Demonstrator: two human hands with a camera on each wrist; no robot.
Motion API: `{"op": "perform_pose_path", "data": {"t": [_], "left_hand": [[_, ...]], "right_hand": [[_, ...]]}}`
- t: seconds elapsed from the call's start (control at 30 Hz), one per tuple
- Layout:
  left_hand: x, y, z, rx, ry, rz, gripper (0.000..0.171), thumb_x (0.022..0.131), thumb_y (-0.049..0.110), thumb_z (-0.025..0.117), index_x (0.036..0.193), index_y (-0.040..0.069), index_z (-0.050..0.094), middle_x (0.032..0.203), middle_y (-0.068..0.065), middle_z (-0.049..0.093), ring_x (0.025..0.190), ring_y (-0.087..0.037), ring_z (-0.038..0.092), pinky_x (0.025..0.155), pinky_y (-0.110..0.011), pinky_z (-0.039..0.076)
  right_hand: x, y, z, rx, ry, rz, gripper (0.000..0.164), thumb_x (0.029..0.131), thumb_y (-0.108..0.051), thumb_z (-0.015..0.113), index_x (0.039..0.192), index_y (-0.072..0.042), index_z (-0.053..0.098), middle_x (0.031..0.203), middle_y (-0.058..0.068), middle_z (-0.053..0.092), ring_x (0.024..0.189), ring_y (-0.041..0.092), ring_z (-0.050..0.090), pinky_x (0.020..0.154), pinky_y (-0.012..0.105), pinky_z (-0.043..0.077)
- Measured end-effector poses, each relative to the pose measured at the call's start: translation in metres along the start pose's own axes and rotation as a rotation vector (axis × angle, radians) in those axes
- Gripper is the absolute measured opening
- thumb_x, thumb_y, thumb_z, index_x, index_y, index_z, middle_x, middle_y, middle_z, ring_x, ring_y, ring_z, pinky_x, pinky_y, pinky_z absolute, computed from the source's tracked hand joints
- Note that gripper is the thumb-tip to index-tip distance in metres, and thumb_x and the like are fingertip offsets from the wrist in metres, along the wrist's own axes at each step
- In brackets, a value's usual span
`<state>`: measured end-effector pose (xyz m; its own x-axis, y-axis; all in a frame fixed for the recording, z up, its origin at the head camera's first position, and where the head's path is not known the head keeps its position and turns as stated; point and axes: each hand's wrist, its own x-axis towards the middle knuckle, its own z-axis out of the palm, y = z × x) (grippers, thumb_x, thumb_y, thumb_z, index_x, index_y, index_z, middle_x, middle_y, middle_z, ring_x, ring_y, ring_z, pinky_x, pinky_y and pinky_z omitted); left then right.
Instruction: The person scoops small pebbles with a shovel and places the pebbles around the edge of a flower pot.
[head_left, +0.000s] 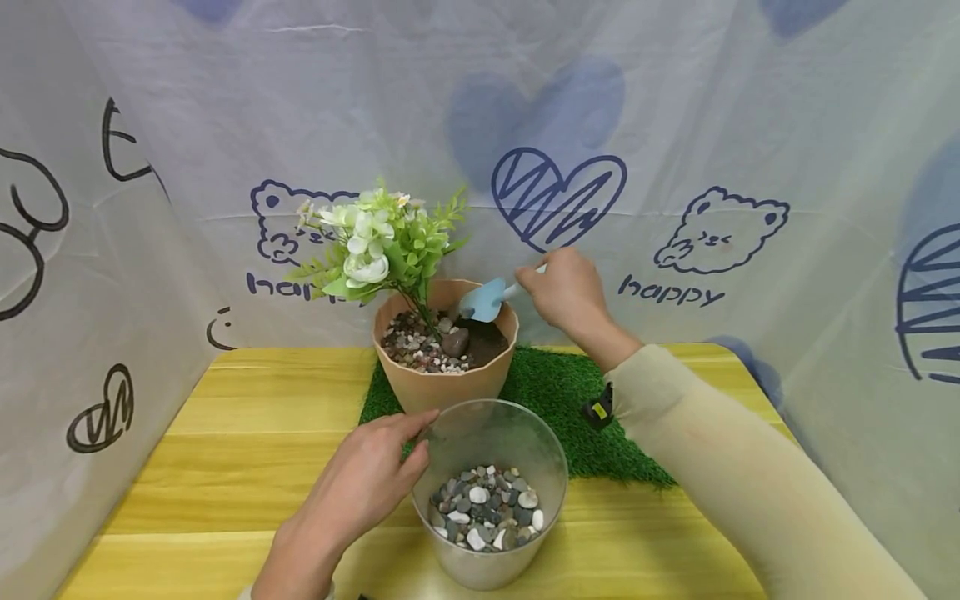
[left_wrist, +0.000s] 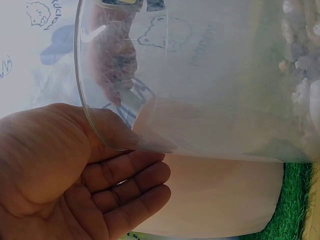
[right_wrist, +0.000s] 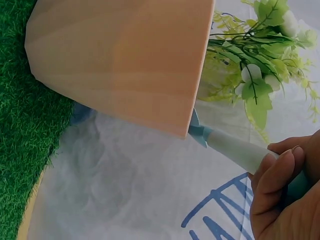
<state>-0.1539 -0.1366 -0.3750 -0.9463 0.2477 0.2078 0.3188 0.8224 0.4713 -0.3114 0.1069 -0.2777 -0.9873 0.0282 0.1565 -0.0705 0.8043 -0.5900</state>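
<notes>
Farthest left of the pot (head_left: 442,392), the cloth (head_left: 172,400) carries dark line drawings, and the table (head_left: 202,475) spreads out below it. Above the pot's left side lean the flowers (head_left: 367,237), white blooms among green leaves, their stems going down into it. The left hand (head_left: 363,475) is nearer the camera than the pot and a little to its left; it pinches the rim of the bucket (head_left: 491,575), thumb inside the wall and fingers outside, the other fingers loosely bent. In the pot's left and front part lie small pebbles (head_left: 407,337). The bucket, see-through, stands on the near side of the pot, overlapping its base in the head view, with grey and white stones (head_left: 487,508) in its bottom. Within the pot, right of the stems, sits a larger brown stone (head_left: 455,342), and bare soil (head_left: 491,337) shows to the right of that. The trowel (head_left: 486,300) slants over the pot's right rim, its blue blade inside; whether the tip touches anything is unclear. Just right of the pot, the right hand (head_left: 566,292) grips the trowel's handle with curled fingers. The green mat (head_left: 555,392) lies under the pot and reaches out to its right.
</notes>
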Motion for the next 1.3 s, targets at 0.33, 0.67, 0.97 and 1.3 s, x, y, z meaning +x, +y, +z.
{"op": "perform_pose_path", "data": {"t": [0.33, 0.67, 0.97, 1.3], "left_hand": [[0.000, -0.001, 0.001, 0.000, 0.009, 0.010, 0.040, 0.101, 0.018, 0.062, 0.139, 0.014, 0.071, 0.134, -0.005, 0.073, 0.125, -0.026, 0.068, 0.105, -0.049, 0.054], [0.000, 0.000, 0.001, -0.005, 0.001, 0.002, 0.040, 0.101, 0.017, 0.061, 0.140, 0.015, 0.070, 0.132, -0.004, 0.074, 0.107, -0.016, 0.069, 0.093, -0.043, 0.056], [0.001, -0.002, 0.000, -0.014, -0.006, -0.004, 0.040, 0.102, 0.016, 0.061, 0.141, 0.016, 0.070, 0.127, -0.002, 0.075, 0.092, -0.010, 0.065, 0.083, -0.038, 0.054], [0.001, -0.002, 0.000, -0.051, -0.008, -0.013, 0.040, 0.102, 0.014, 0.060, 0.141, 0.016, 0.070, 0.124, 0.000, 0.075, 0.084, -0.008, 0.059, 0.076, -0.034, 0.051]], "right_hand": [[-0.006, 0.002, 0.001, -0.056, 0.046, -0.066, 0.036, 0.104, -0.040, 0.063, 0.097, -0.008, 0.078, 0.067, 0.004, 0.058, 0.052, 0.015, 0.043, 0.049, 0.030, 0.036], [-0.016, 0.020, -0.021, 0.153, -0.010, -0.107, 0.035, 0.103, -0.041, 0.066, 0.119, -0.012, 0.078, 0.078, 0.004, 0.064, 0.054, 0.017, 0.050, 0.052, 0.030, 0.043], [-0.057, 0.035, -0.055, 0.343, -0.099, -0.067, 0.035, 0.101, -0.040, 0.069, 0.114, -0.008, 0.074, 0.081, 0.009, 0.069, 0.056, 0.017, 0.056, 0.050, 0.029, 0.048], [-0.125, 0.044, -0.076, 0.268, -0.051, -0.289, 0.020, 0.103, -0.031, 0.070, 0.102, -0.012, 0.076, 0.069, 0.005, 0.065, 0.052, 0.018, 0.055, 0.045, 0.030, 0.044]]}}
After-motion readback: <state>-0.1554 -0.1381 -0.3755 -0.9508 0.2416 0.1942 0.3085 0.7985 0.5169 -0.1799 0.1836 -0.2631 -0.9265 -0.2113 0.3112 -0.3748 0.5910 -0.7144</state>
